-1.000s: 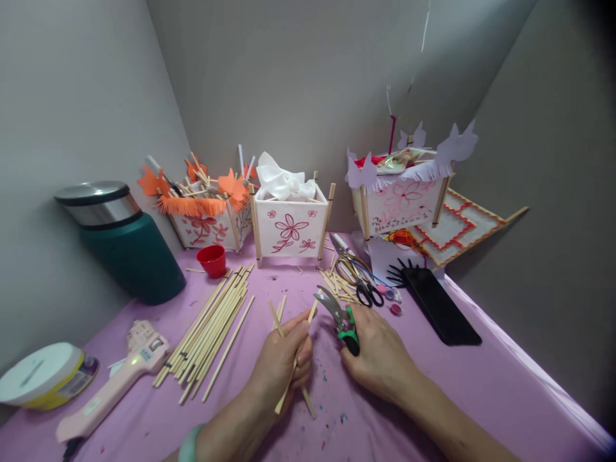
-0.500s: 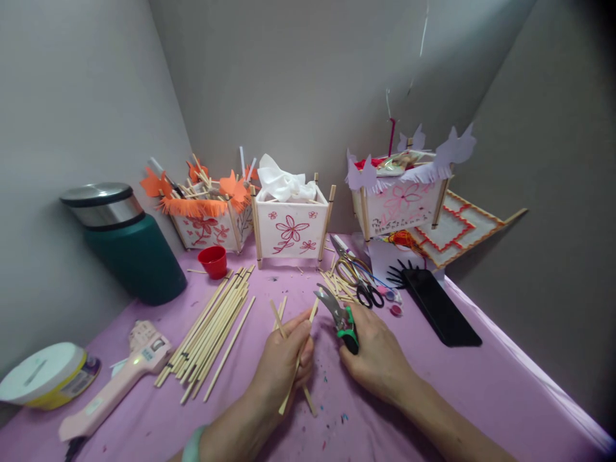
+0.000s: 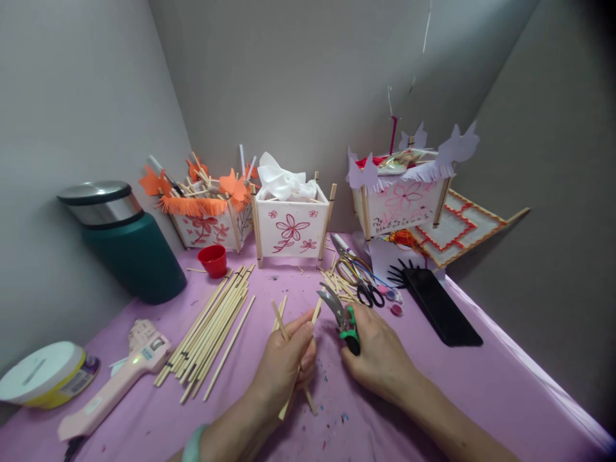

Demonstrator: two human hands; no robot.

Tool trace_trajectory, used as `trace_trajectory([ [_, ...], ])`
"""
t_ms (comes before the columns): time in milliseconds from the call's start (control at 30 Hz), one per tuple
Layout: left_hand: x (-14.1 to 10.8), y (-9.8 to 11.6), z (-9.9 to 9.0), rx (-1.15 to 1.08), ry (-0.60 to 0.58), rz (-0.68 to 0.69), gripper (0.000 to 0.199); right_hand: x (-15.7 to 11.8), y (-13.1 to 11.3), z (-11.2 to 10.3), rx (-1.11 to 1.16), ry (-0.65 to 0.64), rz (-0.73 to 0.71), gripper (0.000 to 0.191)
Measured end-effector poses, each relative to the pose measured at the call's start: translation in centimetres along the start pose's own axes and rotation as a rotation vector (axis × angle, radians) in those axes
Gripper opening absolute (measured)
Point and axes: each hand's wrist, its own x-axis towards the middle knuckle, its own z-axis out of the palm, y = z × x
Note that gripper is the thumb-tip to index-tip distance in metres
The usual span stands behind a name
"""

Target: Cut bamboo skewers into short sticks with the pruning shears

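My left hand [image 3: 283, 356] is closed on thin wooden sticks; one stick [image 3: 316, 310] points up between thumb and forefinger, and another crosses it lower down. In my right hand [image 3: 378, 346] are green-handled pruning shears [image 3: 347, 321], their curved blades close to the upper end of the upright stick. Whether the blades touch the stick I cannot tell. Just beyond my left hand a couple of short sticks [image 3: 281, 309] lie on the pink tablecloth [image 3: 385, 423]. A pile of longer wooden sticks [image 3: 212, 327] lies to the left.
At the left stand a green bottle [image 3: 135, 250], a pink glue gun [image 3: 115, 385], a white-lidded tub [image 3: 48, 375] and a red cup [image 3: 213, 261]. Decorated boxes [image 3: 291, 228] line the back. Scissors [image 3: 360, 276], short stick pieces and a black phone [image 3: 443, 308] lie right.
Both hands stay nearly in place, with the shears still by the stick's upper end. The held stick and shears have shifted very slightly to the right.
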Motion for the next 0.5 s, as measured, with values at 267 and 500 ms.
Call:
trace_trajectory([
  [267, 0.03, 0.06, -0.18, 0.026, 0.011, 0.038, 0.067, 0.21, 0.35, 0.07, 0.055, 0.008, 0.021, 0.02],
  [500, 0.0, 0.22, 0.1, -0.028, 0.02, 0.012, 0.06, -0.09, 0.1, 0.5, 0.037, 0.059, -0.073, 0.044],
])
